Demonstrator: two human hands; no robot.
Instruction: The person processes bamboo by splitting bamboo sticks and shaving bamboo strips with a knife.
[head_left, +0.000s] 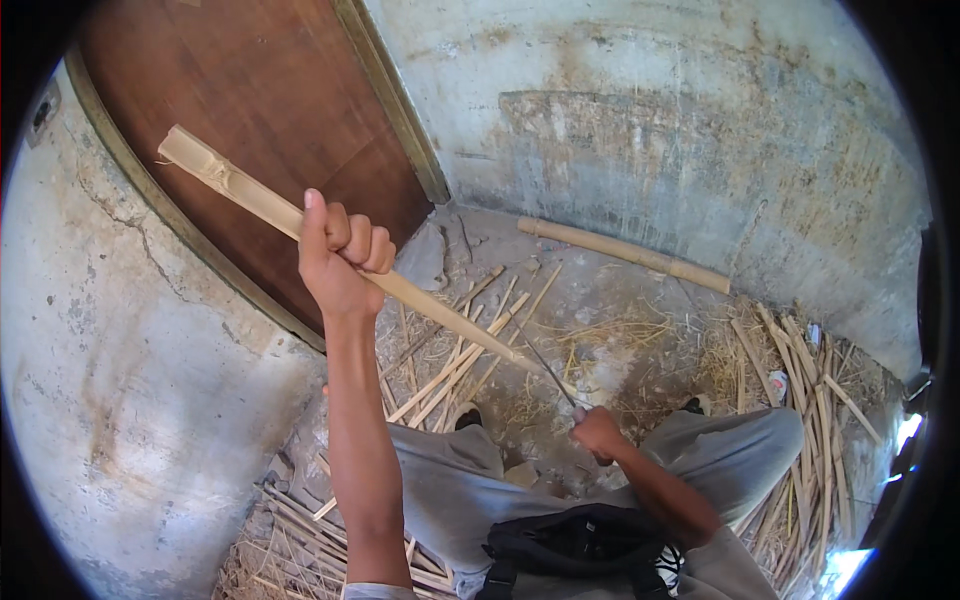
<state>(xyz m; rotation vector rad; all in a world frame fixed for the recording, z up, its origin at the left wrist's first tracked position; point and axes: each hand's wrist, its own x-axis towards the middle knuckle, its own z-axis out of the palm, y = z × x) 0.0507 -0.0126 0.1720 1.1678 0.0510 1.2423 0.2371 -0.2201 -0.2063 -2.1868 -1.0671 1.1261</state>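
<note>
My left hand is raised and closed around a long pale bamboo strip, which slants from upper left down to a thin tip near the middle. My right hand sits low above my knee, gripping a knife whose narrow blade points up-left and meets the lower tip of the bamboo strip. My grey-trousered legs are bent below, and a black bag rests at my waist.
Several split bamboo strips lie on the dusty floor ahead. A thick bamboo pole lies by the stained concrete wall. More strips and shavings pile at right. A brown wooden door stands behind my raised hand.
</note>
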